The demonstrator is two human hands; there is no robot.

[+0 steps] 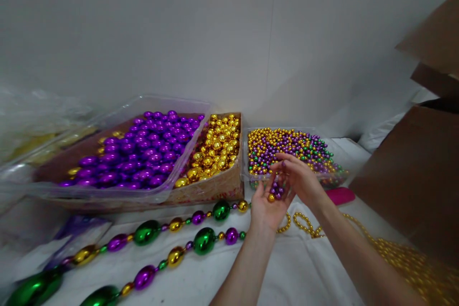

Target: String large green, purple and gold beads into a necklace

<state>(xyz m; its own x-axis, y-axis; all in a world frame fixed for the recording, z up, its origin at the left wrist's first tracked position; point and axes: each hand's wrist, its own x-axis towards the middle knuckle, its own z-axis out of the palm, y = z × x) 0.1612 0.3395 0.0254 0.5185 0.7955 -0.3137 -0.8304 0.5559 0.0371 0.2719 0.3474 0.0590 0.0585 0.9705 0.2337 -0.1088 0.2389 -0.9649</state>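
Observation:
My left hand (266, 205) is held palm up and cupped, with a small heap of purple and gold beads (275, 191) lying in it. My right hand (299, 178) hovers just above that palm, fingers pinched over the beads. Both hands are in front of a clear tray of small mixed gold, purple and green beads (287, 146). A strand of large green, gold and purple beads (172, 229) lies in two rows on the white table to the left of my left wrist.
A clear bin of large purple beads (143, 153) sits beside a cardboard box of gold beads (215, 146). Thin gold bead strands (405, 258) trail at the right. A pink object (340, 195) lies by the tray. Brown cardboard boxes (416, 167) stand at the right.

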